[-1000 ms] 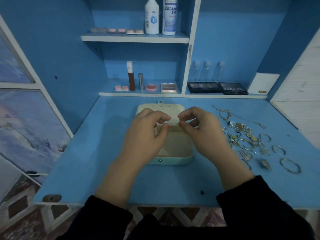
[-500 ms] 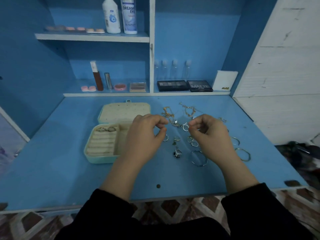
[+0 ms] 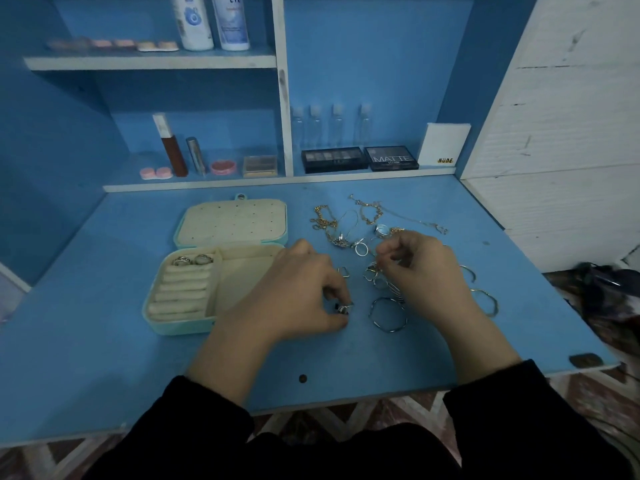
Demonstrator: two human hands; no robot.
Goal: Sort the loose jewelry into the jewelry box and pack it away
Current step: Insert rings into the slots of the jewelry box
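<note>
A mint jewelry box (image 3: 162,325) lies open on the blue table, its cream lid (image 3: 233,221) folded back. Two rings (image 3: 192,260) sit in the top ring roll. My left hand (image 3: 294,292) is just right of the box, fingertips pinching a dark-stoned ring (image 3: 344,308) on the table. My right hand (image 3: 422,271) hovers over the jewelry pile, thumb and fingers pinching a small silver piece (image 3: 375,266). Loose chains (image 3: 325,220), rings (image 3: 361,249) and a silver bangle (image 3: 388,315) are scattered between and behind the hands.
More bangles (image 3: 486,301) lie right of my right hand. Behind the table, a low shelf holds makeup palettes (image 3: 334,159), a lipstick tube (image 3: 171,147) and small clear bottles (image 3: 332,124). White bottles (image 3: 194,22) stand on the upper shelf. The table's front edge (image 3: 346,400) is close to my sleeves.
My view swung right, away from the box toward the jewelry pile. My left hand dropped down onto the dark-stoned ring. My right hand stayed over the pile.
</note>
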